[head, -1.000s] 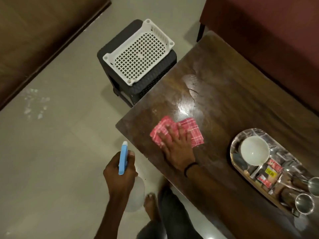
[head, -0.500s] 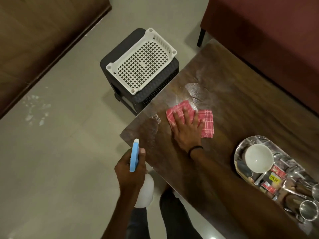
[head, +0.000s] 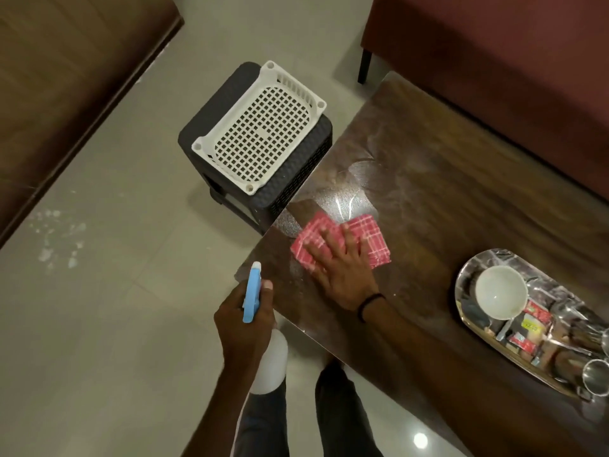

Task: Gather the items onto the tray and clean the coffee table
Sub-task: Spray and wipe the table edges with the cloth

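Note:
My right hand (head: 342, 268) presses flat, fingers spread, on a red checked cloth (head: 375, 240) near the left corner of the dark wooden coffee table (head: 445, 199). Wet streaks shine on the wood just beyond the cloth. My left hand (head: 242, 319) grips a white spray bottle (head: 272, 364) with a blue nozzle (head: 252, 291), held off the table's near edge. At the right, a shiny steel tray (head: 461, 285) holds a white bowl (head: 501, 291), red packets (head: 535, 316) and steel cups (head: 596, 374).
A dark stool (head: 296, 173) with a white perforated basket (head: 260, 130) on top stands on the floor left of the table. A maroon sofa (head: 494, 67) runs behind the table. A wooden panel (head: 66, 77) fills the upper left. My legs (head: 342, 420) are at the table's near edge.
My right hand slid the cloth away from me across the table and back toward the near corner. The left hand kept hold of the spray bottle beside the edge.

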`<action>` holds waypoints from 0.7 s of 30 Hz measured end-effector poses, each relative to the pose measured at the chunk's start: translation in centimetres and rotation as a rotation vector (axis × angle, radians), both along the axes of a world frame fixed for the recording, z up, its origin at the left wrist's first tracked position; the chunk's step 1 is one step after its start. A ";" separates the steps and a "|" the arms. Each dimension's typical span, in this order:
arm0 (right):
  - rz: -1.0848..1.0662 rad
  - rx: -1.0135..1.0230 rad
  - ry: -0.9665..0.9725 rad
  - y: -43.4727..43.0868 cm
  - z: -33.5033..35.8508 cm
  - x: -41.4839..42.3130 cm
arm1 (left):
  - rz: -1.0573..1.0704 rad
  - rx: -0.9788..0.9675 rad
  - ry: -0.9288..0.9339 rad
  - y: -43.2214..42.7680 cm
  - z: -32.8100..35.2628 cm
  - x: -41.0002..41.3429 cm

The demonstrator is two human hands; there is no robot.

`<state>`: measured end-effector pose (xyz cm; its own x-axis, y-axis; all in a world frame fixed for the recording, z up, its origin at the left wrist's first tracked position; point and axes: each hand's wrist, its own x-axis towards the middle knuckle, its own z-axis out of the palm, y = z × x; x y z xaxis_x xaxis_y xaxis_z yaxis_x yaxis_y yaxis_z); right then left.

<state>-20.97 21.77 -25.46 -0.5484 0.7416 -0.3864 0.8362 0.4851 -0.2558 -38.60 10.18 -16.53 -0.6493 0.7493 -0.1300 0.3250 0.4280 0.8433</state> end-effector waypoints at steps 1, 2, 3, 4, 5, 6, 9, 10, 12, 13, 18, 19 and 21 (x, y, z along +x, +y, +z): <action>-0.149 -0.017 -0.005 1.1 0.2 -1.4 | -0.007 -0.004 0.002 0.0 -0.1 -0.4; -0.285 -0.034 -0.005 1.8 0.3 -3.5 | -0.017 -0.011 0.007 0.0 -0.3 -0.7; -0.378 -0.059 -0.001 2.1 0.4 -5.9 | -0.025 -0.017 0.009 -0.1 -0.5 -1.0; -0.402 -0.085 0.006 2.1 0.7 -8.1 | -0.026 -0.021 -0.001 -0.2 -0.5 -1.2; -0.350 -0.094 0.005 1.5 0.7 -10.0 | -0.019 -0.029 -0.022 -0.3 -0.5 -1.4; -0.242 -0.088 -0.002 0.4 0.5 -11.3 | -0.010 -0.040 -0.048 -0.4 -0.4 -1.7; 0.097 -0.053 -0.024 -4.2 0.1 -11.2 | -0.039 -0.064 -0.041 -0.3 0.0 -2.7; 0.151 -0.047 -0.018 -5.6 -0.2 -10.3 | -0.060 -0.069 -0.017 -0.3 0.2 -3.2; 0.205 -0.045 -0.047 -7.7 -0.4 -7.9 | -0.070 -0.077 -0.016 -0.1 0.8 -3.9; 0.225 -0.055 -0.085 -8.3 -0.4 -6.8 | -0.067 -0.076 -0.021 0.0 1.0 -4.2; 0.155 -0.176 -0.139 -10.4 0.5 -4.9 | -0.074 -0.034 -0.008 1.3 1.7 -5.9; 0.132 -0.200 -0.131 -10.9 0.8 -5.1 | -0.070 -0.026 0.000 1.7 1.8 -6.2; 0.083 -0.221 -0.098 -11.7 1.2 -5.4 | -0.059 -0.011 0.022 2.7 2.1 -7.0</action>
<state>-26.41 10.12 -24.23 -0.5554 0.5877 -0.5883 0.8222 0.4942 -0.2825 -45.60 12.86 -14.48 -0.6068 0.7851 -0.1246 0.3680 0.4163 0.8314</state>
